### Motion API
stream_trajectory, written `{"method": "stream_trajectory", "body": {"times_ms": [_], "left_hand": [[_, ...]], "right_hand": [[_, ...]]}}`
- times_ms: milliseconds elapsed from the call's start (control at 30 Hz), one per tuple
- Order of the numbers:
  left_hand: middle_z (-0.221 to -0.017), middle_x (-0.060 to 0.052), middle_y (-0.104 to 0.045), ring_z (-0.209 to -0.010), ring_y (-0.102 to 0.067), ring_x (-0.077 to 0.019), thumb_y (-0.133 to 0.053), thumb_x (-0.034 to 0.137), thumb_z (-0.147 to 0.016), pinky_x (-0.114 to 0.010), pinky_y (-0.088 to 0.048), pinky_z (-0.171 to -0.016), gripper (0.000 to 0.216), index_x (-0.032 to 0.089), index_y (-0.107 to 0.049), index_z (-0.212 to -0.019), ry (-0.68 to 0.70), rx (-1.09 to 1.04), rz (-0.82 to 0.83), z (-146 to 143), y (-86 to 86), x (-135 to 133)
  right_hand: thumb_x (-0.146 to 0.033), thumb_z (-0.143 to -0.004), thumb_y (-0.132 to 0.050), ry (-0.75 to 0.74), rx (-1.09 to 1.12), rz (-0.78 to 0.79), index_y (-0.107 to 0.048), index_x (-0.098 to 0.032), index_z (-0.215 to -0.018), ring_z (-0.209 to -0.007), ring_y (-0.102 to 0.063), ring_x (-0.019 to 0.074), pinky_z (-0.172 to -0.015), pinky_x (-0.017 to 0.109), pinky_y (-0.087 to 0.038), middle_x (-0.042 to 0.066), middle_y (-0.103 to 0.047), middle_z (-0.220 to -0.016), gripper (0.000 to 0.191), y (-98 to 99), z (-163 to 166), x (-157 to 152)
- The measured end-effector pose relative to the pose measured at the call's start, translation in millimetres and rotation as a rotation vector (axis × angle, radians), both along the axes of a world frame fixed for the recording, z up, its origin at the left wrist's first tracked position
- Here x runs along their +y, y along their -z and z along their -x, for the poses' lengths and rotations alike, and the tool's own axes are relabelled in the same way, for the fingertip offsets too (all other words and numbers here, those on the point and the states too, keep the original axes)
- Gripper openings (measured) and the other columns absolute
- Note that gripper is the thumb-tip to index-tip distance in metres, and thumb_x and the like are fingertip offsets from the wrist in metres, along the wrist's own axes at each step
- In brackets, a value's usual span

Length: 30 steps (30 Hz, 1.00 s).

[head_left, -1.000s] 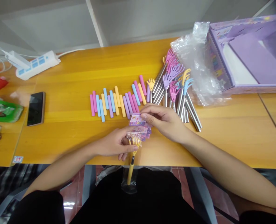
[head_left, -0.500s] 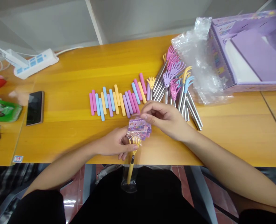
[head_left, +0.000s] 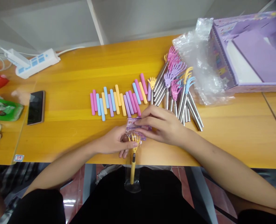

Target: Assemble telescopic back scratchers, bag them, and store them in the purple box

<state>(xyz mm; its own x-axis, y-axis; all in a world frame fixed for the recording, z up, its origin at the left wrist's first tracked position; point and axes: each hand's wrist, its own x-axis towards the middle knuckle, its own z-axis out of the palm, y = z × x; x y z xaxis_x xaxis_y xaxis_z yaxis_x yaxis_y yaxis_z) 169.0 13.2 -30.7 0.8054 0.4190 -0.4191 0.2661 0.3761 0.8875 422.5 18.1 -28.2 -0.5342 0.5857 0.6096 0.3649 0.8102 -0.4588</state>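
A yellow back scratcher [head_left: 133, 168] in a clear plastic bag hangs over the table's front edge, its claw end up. My left hand [head_left: 115, 141] is closed on it, with the thumb across the claw. At the bag's top is a purple printed header card [head_left: 131, 123]. My right hand [head_left: 162, 126] pinches this card, fingers on its face. More purple cards lie behind, partly hidden by the hands. Beyond my hands is a row of pink, blue, yellow and purple handle tubes [head_left: 109, 102]. To the right lies a heap of back scratchers [head_left: 172, 81] with bare metal rods.
Clear plastic bags [head_left: 203, 68] lie beside an open purple box [head_left: 226, 62] at the back right. A phone [head_left: 36, 107], a white power strip [head_left: 38, 63] and a green packet [head_left: 4, 107] are on the left.
My right hand has moved down and left from above the card, and its fingers now press on the card. The bagged scratcher's lower end has swung slightly right.
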Motion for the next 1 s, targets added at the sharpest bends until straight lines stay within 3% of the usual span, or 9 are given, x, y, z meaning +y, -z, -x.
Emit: {"method": "stream_trajectory", "body": {"times_ms": [233, 367, 567, 867, 1000], "left_hand": [[-0.06, 0.005, -0.066, -0.05, -0.07, -0.0176, -0.072, 0.049, -0.102, -0.026, -0.058, -0.049, 0.056, 0.017, -0.055, -0.144, 0.012, 0.048, -0.017, 1, -0.7, 0], [-0.06, 0.005, -0.067, -0.049, -0.069, -0.0168, -0.07, 0.048, -0.103, -0.025, -0.058, -0.049, 0.059, 0.017, -0.053, -0.15, 0.027, 0.049, -0.049, -1, -1.0, 0], [-0.057, 0.005, -0.066, -0.046, -0.066, -0.0161, -0.069, 0.043, -0.104, -0.024, -0.055, -0.048, 0.059, 0.015, -0.05, -0.153, 0.084, 0.078, -0.06, -4, -1.1, -4], [-0.058, 0.004, -0.067, -0.045, -0.066, -0.0147, -0.072, 0.046, -0.102, -0.023, -0.056, -0.05, 0.055, 0.016, -0.059, -0.145, 0.034, -0.014, -0.018, 1, -0.1, 0], [-0.06, 0.003, -0.068, -0.046, -0.068, -0.0156, -0.074, 0.043, -0.101, -0.024, -0.057, -0.05, 0.065, 0.019, -0.053, -0.157, 0.026, -0.021, -0.003, 2, -2.5, 1]], "right_hand": [[-0.021, -0.102, -0.073, 0.014, 0.109, 0.142, -0.067, -0.024, -0.112, -0.099, -0.069, 0.019, -0.084, 0.035, -0.059, 0.006, -0.069, -0.107, 0.012, -3.7, 5, 0], [-0.029, -0.1, -0.078, 0.045, 0.108, 0.278, -0.065, -0.023, -0.119, -0.091, -0.066, 0.0182, -0.08, 0.034, -0.055, 0.004, -0.07, -0.1, 0.024, 0.2, 9, 0], [-0.04, -0.096, -0.082, 0.053, 0.166, 0.407, -0.065, -0.022, -0.096, -0.084, -0.061, 0.0166, -0.074, 0.032, -0.049, 0.002, -0.064, -0.093, 0.025, 7.0, 21, -6], [-0.038, -0.095, -0.084, -0.04, 0.226, 0.554, -0.073, -0.022, -0.1, -0.082, -0.06, 0.0147, -0.069, 0.03, -0.047, 0.002, -0.066, -0.095, 0.02, -0.7, 8, 1], [-0.041, -0.091, -0.087, -0.069, 0.235, 0.619, -0.075, -0.023, -0.1, -0.079, -0.058, 0.0143, -0.067, 0.03, -0.046, 0.002, -0.065, -0.094, 0.024, -2.0, 6, 4]]}}
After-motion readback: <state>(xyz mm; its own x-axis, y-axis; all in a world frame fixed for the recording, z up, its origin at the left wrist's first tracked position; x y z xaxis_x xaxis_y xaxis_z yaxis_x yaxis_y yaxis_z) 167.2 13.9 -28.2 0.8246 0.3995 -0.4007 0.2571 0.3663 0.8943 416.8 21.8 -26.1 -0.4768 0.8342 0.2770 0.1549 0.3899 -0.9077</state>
